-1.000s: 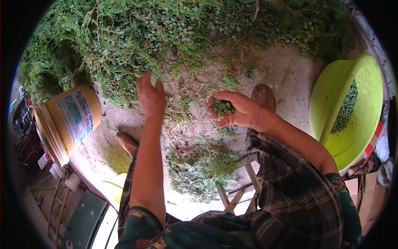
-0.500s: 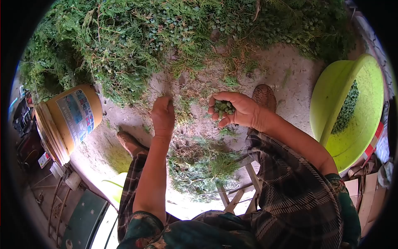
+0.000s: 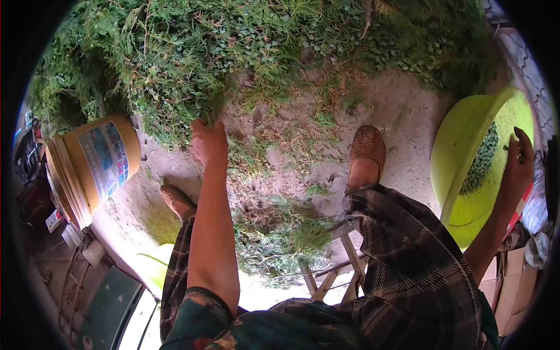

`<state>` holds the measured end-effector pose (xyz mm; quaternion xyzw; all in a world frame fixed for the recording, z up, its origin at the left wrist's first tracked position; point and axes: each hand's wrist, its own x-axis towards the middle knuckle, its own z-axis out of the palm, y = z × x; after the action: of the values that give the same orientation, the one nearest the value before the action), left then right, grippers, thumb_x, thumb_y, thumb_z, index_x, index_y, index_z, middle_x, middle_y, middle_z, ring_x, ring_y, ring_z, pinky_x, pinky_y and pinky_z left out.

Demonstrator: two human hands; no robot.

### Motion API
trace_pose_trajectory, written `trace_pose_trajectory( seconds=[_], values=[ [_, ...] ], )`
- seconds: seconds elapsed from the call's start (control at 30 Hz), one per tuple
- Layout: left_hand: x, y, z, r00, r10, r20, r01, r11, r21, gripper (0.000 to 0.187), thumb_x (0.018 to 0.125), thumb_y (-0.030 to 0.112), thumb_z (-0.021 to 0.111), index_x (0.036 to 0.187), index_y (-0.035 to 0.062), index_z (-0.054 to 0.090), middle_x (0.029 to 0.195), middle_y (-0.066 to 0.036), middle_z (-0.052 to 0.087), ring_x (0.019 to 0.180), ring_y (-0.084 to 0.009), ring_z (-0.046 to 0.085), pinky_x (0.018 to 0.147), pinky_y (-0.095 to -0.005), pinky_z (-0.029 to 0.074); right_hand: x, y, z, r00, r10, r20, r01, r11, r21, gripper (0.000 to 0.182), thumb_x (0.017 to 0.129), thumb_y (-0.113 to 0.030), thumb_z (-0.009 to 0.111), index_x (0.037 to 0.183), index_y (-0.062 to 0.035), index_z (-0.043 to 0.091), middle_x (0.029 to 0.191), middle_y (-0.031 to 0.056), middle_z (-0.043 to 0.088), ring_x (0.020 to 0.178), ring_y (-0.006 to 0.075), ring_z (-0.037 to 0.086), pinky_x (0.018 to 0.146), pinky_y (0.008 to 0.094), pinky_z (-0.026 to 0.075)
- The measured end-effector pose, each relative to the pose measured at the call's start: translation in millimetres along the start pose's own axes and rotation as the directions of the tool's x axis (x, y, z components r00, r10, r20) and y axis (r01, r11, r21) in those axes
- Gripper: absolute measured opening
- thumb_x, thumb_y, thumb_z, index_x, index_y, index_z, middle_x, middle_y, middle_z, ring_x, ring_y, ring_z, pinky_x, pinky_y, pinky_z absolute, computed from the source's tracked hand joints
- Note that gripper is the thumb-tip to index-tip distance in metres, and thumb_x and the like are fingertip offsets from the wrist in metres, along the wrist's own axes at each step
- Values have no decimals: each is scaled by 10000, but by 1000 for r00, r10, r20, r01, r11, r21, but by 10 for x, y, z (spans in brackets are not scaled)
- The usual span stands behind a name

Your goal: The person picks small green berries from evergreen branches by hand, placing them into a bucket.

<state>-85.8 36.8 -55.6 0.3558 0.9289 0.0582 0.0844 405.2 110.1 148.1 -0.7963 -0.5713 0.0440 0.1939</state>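
At the lower edge of a large heap of green conifer branches [image 3: 175, 76], my left hand [image 3: 210, 144] is closed, its fingertips against the foliage. Whatever they grip is hidden. On the far right, my right hand [image 3: 518, 166] reaches over a lime-green plastic tub [image 3: 452, 137] with its fingers apart. A pile of small green cones [image 3: 483, 160] lies inside the tub, to the left of that hand. A few tiny dark bits show by its fingers, too small to name.
A yellow bucket [image 3: 125, 146] with a label lies tipped at the left. Loose sprigs [image 3: 286, 233] and dry needles litter the floor between my two shoes. Wooden legs [image 3: 326, 286] of a stool or frame stand below, and cardboard [image 3: 516, 286] is at the lower right.
My right hand has swung from the middle to above the tub, and the handful of green cones is no longer in it. My left hand has moved up and left to the branches.
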Motion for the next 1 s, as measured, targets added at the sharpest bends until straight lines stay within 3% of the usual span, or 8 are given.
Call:
trace_pose_trajectory(
  seconds=[0.13,0.17,0.3,0.33,0.5,0.63,0.73,1.0],
  values=[
    [1,-148,-97,998,49,47,-48,998,-27,348,739,225,614,972,-30,567,845,-178,638,722,-302,620,660,-404,482,-263,-270,85,994,-69,-85,83,980,183,294,878,-147,572,1147,-28,579,1090,106,608,1010,175,559,877,299,441],
    [-77,-117,-206,993,-9,117,51,932,-358,311,755,177,584,984,-32,568,821,-145,633,679,-244,603,611,-354,469,-386,-414,107,991,-72,-114,97,967,235,291,877,-113,569,1156,-29,574,1106,112,604,1058,188,550,895,303,437],
    [-319,81,-683,902,28,432,358,510,-782,256,805,51,496,1038,-12,579,763,-44,592,599,-80,508,524,-204,398,-718,-1093,577,744,-475,469,-23,684,729,201,797,-12,599,997,-6,622,911,103,640,785,166,623,694,290,505],
    [-377,132,-783,903,36,429,353,508,-785,256,805,51,496,1038,-12,579,763,-44,592,599,-80,508,524,-204,398,-765,-1151,905,712,-646,274,226,581,782,129,804,-23,608,930,-4,629,857,92,639,696,158,622,596,270,497],
    [-735,490,-1110,896,332,295,-36,716,-697,178,866,53,564,1025,-23,593,774,5,559,647,-33,439,545,-178,352,-754,-1678,1241,578,-638,510,-187,505,843,186,821,-111,621,978,-12,609,831,95,621,695,156,594,611,264,476],
    [-852,654,-1213,834,529,155,-280,649,-708,146,822,10,625,962,-30,629,730,-32,579,622,-83,473,541,-231,396,-730,-1698,1435,582,-643,498,-127,533,836,277,813,-184,646,1029,-19,590,864,99,603,704,139,561,611,260,460],
    [-853,685,-1241,739,668,94,-453,595,-664,160,805,1,629,964,-22,631,740,-74,594,615,-131,507,551,-250,414,-757,-1658,1494,336,-707,622,-387,498,776,330,841,-172,649,1127,-34,560,1048,57,512,682,46,499,580,203,414],
    [-854,694,-1286,674,722,157,-492,597,-633,164,796,7,635,958,-14,628,740,-116,599,616,-193,555,552,-292,440,-861,-1694,1496,226,-783,580,-396,470,789,217,850,-154,625,1025,-33,585,705,-26,526,659,41,455,559,238,401]
  ],
)
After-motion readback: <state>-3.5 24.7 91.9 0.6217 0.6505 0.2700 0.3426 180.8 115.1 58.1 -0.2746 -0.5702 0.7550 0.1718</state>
